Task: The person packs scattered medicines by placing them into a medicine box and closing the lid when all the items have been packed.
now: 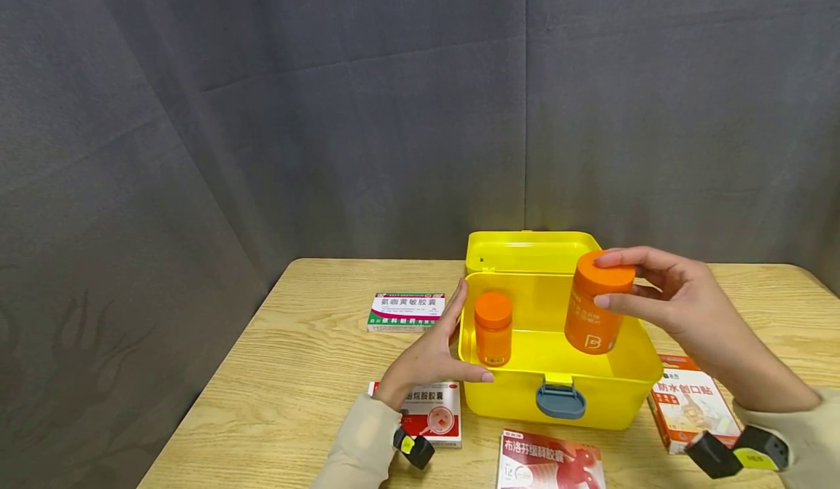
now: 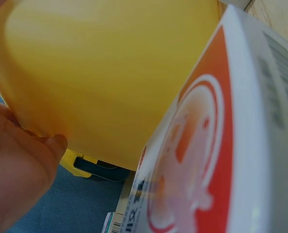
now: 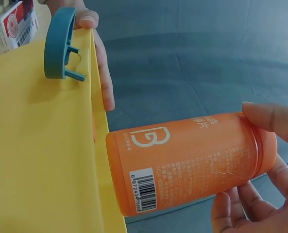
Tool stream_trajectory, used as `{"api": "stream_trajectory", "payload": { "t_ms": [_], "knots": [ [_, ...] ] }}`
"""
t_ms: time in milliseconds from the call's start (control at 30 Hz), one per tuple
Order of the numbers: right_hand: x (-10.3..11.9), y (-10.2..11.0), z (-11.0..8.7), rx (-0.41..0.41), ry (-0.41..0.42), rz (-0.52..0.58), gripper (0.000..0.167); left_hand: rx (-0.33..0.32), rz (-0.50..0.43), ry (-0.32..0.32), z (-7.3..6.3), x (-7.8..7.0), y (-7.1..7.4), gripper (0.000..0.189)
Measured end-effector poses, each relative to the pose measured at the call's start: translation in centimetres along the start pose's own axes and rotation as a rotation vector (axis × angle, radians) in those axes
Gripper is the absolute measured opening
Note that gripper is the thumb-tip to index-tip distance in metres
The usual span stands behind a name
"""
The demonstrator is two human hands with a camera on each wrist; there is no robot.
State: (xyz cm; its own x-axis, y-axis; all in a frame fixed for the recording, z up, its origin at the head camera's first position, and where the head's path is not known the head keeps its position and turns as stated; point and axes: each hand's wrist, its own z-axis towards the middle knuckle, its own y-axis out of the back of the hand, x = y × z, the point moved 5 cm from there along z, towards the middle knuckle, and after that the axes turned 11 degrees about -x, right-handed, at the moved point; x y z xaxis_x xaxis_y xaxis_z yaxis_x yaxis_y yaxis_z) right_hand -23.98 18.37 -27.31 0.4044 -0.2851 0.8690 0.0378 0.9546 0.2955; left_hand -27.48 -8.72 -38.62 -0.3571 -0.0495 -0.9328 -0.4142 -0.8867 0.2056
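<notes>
A yellow plastic box [image 1: 545, 400] stands with its lid raised at the back and a blue-grey latch [image 1: 561, 401] on its front. My left hand [image 1: 426, 354] rests against its left side, fingers fairly straight along the wall, thumb at the front rim. By its orange cap, my right hand [image 1: 663, 288] holds a large orange bottle [image 1: 590, 320] above the box's right half, upright with a slight tilt. The right wrist view shows the bottle's barcode and its base [image 3: 115, 174] close to the rim. A smaller orange bottle [image 1: 494, 339] stands inside at the left.
A red-and-white medicine box [image 1: 429, 416] lies beneath my left wrist. Another red medicine box [image 1: 551, 463] lies in front of the yellow box. A bandage box [image 1: 695, 405] is at its right, and a white-green medicine box [image 1: 405, 312] sits behind left. Grey cloth [image 1: 394, 110] hangs behind the table.
</notes>
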Motion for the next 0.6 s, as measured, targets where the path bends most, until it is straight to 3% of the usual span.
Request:
{"api": "stream_trajectory", "payload": {
  "t_ms": [600],
  "knots": [
    [0.1,-1.6,-0.2,0.036,-0.002,0.016,0.037,-0.004,0.007,0.013,0.0,-0.1,0.0,0.116]
  ]
}}
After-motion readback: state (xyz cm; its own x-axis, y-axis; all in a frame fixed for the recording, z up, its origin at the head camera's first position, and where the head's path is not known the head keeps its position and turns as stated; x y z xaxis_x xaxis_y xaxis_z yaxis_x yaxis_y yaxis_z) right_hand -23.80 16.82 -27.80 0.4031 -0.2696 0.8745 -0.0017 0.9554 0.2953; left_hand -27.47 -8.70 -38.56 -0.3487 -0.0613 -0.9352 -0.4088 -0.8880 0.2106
